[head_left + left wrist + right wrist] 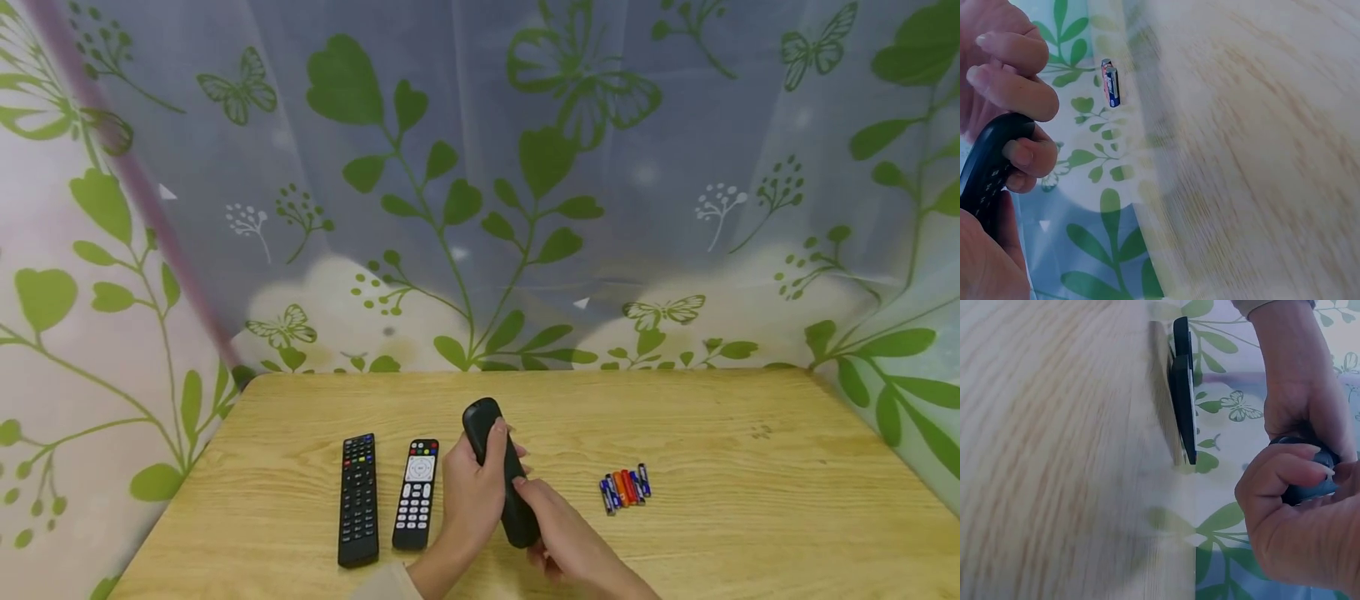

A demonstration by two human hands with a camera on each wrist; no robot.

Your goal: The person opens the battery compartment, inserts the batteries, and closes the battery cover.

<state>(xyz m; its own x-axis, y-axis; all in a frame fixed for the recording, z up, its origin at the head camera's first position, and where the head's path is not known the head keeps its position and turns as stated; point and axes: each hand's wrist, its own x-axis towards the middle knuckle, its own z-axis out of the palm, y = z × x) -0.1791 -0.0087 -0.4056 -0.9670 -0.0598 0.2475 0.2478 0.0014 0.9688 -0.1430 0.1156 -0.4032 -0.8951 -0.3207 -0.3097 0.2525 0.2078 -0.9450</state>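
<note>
Black remote (518,515) in both hands (477,487) (566,529)

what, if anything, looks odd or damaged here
The visible side of the held remote looks undamaged and nothing is spilled. Only a faint dark mark at the table's back right stands out, interrupting the wood grain.

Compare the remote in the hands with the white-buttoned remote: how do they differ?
Support: the held remote is gripped by the left hand and right hand; the white-buttoned remote lies on the table.
Facing: in the head view, the held remote shows a plain face, the white-buttoned remote its buttons.
Ends: the held remote's are rounded, the white-buttoned remote's squarer.
Shared: both are long, with black casings.
</note>
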